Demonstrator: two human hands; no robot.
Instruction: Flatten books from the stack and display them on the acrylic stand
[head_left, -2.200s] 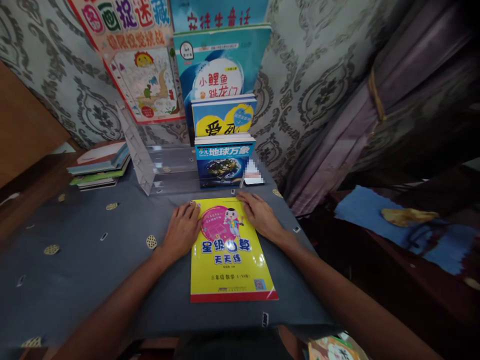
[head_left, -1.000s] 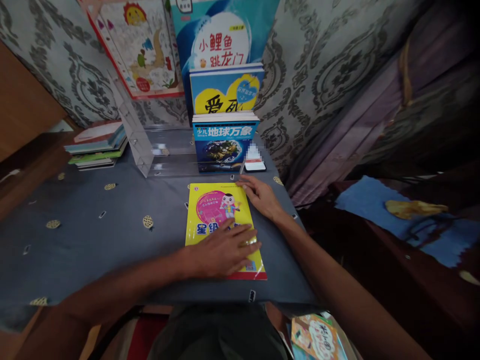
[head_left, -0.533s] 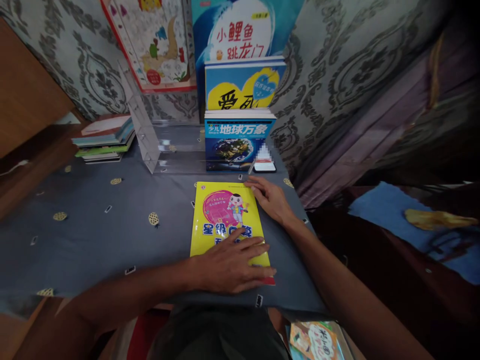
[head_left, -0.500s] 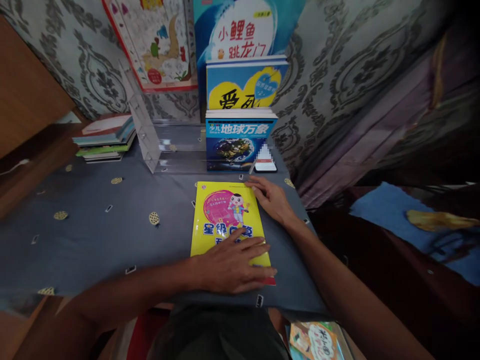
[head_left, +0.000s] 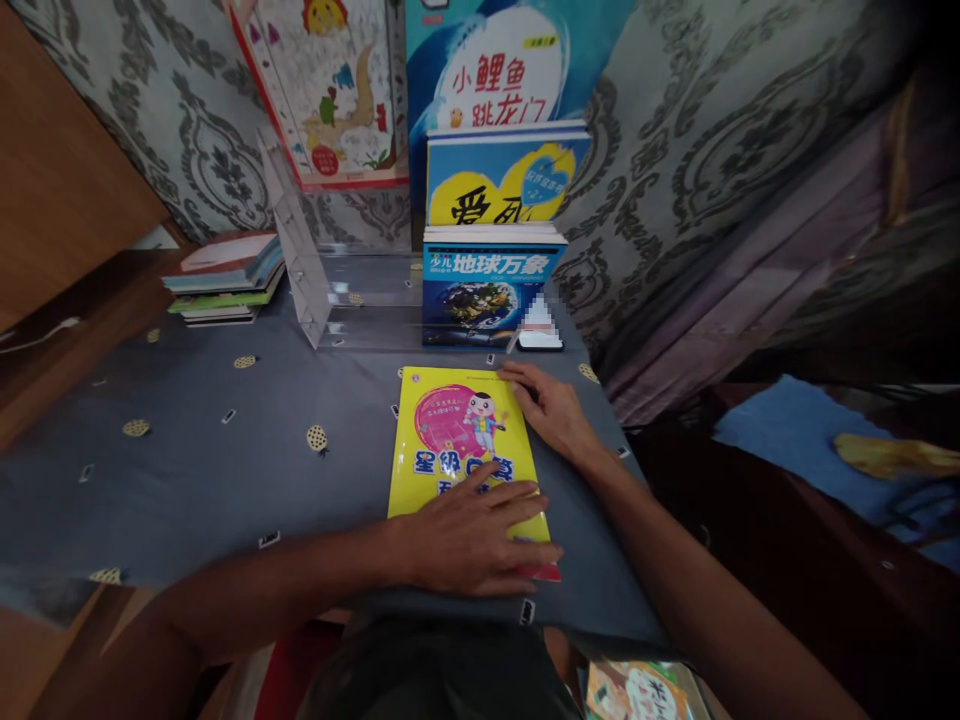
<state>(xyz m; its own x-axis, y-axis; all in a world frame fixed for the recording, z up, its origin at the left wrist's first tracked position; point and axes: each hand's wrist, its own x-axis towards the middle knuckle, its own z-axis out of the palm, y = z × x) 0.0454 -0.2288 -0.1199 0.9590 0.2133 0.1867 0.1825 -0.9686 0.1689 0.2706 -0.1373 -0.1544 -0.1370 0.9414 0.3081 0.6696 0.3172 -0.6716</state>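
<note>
A yellow workbook [head_left: 469, 425] with a pink circle and a cartoon child on its cover lies closed and face up on the table. Across its lower half my left hand [head_left: 480, 540] rests flat with spread fingers, covering part of the title. At the workbook's top right corner is my right hand [head_left: 551, 410], its fingers stretched along the edge and touching it. Neither hand grasps anything that I can see.
Behind the workbook, a clear acrylic rack [head_left: 311, 290] holds upright books, among them a blue book with a globe [head_left: 480, 300]. A phone [head_left: 540, 330] leans there. Stacked books [head_left: 225, 275] sit at back left. A patterned cloth [head_left: 195, 500] covers the table. Another book [head_left: 637, 690] is below its front edge.
The whole view has shifted slightly, so everything appears a little farther right and lower. Both hands keep their places on the workbook.
</note>
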